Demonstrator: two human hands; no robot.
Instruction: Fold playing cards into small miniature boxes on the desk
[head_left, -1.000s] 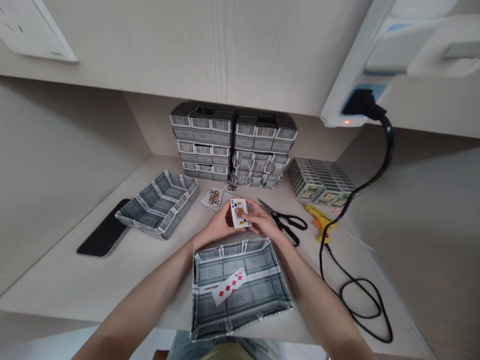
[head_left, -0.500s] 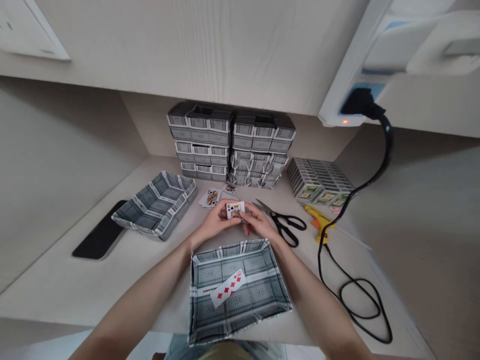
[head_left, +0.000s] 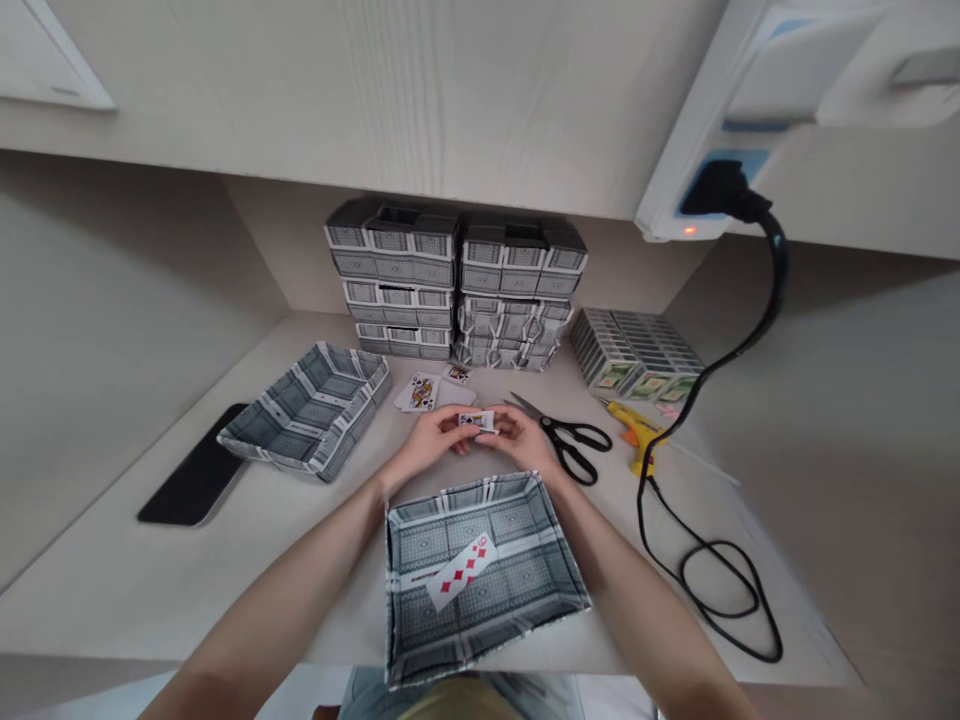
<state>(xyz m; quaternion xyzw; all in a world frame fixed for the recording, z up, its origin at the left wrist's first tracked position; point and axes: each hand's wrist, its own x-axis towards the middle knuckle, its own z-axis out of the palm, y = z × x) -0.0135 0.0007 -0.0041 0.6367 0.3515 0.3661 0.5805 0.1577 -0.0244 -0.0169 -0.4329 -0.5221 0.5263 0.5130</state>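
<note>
Card (head_left: 478, 421) pinched by left hand (head_left: 433, 437) and right hand (head_left: 521, 437), ends covered, small print hard to read

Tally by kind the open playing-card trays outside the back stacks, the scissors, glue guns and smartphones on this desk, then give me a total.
Open playing-card trays: 2
Pairs of scissors: 1
Glue guns: 1
Smartphones: 1
Total: 5

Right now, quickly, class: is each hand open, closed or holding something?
Left hand: closed, holding a playing card by its left end.
Right hand: closed, holding the same card's right end.
</note>
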